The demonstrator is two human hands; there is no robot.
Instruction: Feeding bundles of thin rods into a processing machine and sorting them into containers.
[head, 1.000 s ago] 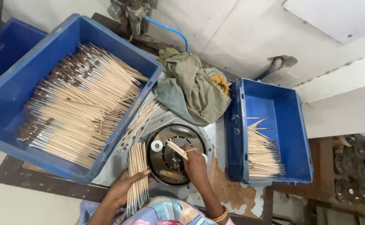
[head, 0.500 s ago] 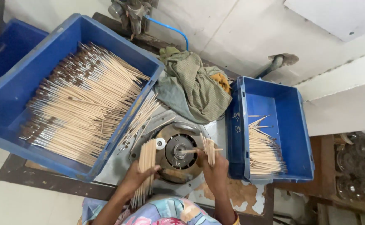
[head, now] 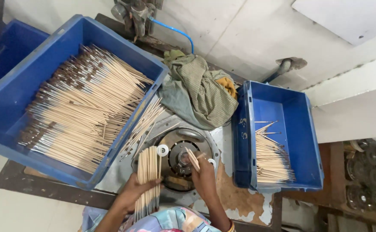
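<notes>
Head view: a bundle of sticks point(head: 148, 178) is gripped by the left hand point(head: 133, 192) at seven o'clock of the round machine point(head: 180, 158), where one stick point(head: 192, 159) is pinched by the right hand point(head: 204, 176). Few sticks are laid in the small crate point(head: 302, 129) at three o'clock; most are left in the big crate point(head: 7, 96) at ten.

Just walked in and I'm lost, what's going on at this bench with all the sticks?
A person is working thin wooden sticks at a round metal machine set into the bench. The left hand grips a bundle of sticks upright beside the machine, while the right hand holds a stick or two at the machine's centre. A large blue crate on the left is heaped with sticks; a smaller blue crate on the right holds a modest pile. A crumpled cloth lies between them.
</notes>
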